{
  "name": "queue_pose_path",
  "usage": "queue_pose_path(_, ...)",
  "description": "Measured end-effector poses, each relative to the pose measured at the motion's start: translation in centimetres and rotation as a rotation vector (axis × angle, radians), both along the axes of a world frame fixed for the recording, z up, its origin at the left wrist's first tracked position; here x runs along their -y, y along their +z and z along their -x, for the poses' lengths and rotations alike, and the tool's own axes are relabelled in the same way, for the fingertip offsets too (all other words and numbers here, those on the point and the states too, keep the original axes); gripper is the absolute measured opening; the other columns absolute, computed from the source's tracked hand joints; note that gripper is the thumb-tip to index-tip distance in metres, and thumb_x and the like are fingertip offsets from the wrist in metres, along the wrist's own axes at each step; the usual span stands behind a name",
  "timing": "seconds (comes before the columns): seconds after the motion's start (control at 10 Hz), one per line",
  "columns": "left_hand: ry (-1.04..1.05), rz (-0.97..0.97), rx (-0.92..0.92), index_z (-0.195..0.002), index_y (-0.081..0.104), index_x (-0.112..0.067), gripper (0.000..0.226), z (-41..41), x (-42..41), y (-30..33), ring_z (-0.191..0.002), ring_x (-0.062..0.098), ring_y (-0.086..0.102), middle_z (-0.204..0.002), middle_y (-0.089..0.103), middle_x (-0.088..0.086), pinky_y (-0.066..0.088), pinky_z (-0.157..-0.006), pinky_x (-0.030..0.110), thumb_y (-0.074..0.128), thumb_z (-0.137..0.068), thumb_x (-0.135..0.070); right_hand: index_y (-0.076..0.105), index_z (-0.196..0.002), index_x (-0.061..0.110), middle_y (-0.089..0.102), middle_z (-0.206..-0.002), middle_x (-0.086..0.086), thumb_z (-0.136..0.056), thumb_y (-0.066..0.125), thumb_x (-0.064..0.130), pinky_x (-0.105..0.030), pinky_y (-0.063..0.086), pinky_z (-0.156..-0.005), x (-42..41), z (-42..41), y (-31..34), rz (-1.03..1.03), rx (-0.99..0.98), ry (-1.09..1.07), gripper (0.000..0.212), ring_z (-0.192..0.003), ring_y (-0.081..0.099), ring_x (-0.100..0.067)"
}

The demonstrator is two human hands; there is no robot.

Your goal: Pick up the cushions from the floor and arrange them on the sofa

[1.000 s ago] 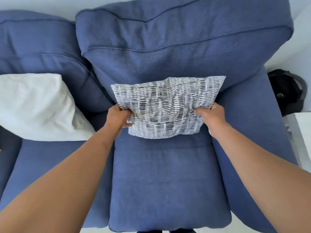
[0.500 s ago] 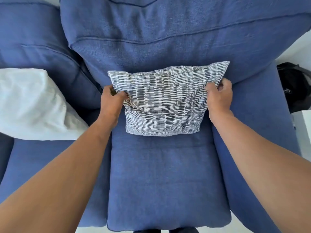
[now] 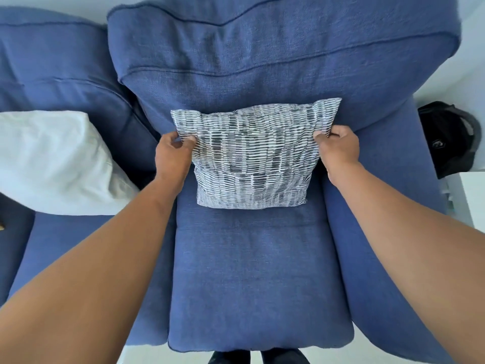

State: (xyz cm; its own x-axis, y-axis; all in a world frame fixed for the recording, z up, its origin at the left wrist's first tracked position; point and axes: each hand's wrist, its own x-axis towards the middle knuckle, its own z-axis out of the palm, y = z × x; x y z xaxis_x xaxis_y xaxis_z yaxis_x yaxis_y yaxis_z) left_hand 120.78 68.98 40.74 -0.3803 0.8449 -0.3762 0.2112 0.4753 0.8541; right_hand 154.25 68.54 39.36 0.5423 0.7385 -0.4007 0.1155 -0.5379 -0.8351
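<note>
A grey-and-white patterned cushion [image 3: 252, 158] stands on the right seat of the blue sofa [image 3: 257, 271], leaning against the back cushion. My left hand [image 3: 172, 156] pinches its upper left edge. My right hand [image 3: 338, 151] pinches the upper right edge just below the corner. A white cushion [image 3: 52, 164] lies on the sofa's left seat, propped against the backrest there.
A black bag [image 3: 448, 137] sits on the floor beyond the sofa's right armrest [image 3: 393, 232]. A white piece of furniture [image 3: 472, 195] stands at the right edge. My feet show below the seat's front edge.
Both hands have slid up the cushion's sides from its lower middle to the upper edges. The cushion now stands taller and flatter against the backrest.
</note>
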Motion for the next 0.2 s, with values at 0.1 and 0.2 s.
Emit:
queue_pose_path(0.1, -0.004, 0.021, -0.038, -0.143, 0.056, -0.009, 0.058, 0.2, 2.0, 0.5, -0.112, 0.017, 0.070, -0.122, 0.073, 0.001, 0.055, -0.103, 0.039, 0.071, -0.093, -0.038, 0.060, -0.136, 0.011, 0.072, -0.128, -0.007, -0.091, 0.074, 0.033, -0.042, 0.054, -0.105, 2.2, 0.0, 1.3, 0.021, 0.039, 0.040, 0.053, -0.114, 0.069, -0.021)
queue_pose_path(0.2, -0.068, 0.099, -0.175, -0.143, 0.059, -0.012, 0.052, 0.0, 6.4, 1.7, -0.097, 0.005, 0.064, -0.119, 0.071, -0.008, 0.048, -0.083, 0.019, 0.064, -0.098, -0.038, 0.056, -0.143, 0.013, 0.069, -0.137, -0.006, -0.095, 0.070, 0.036, -0.035, 0.049, -0.106, 6.3, 0.3, 3.0, 0.067, 0.084, 0.105, 0.056, -0.120, 0.065, -0.019)
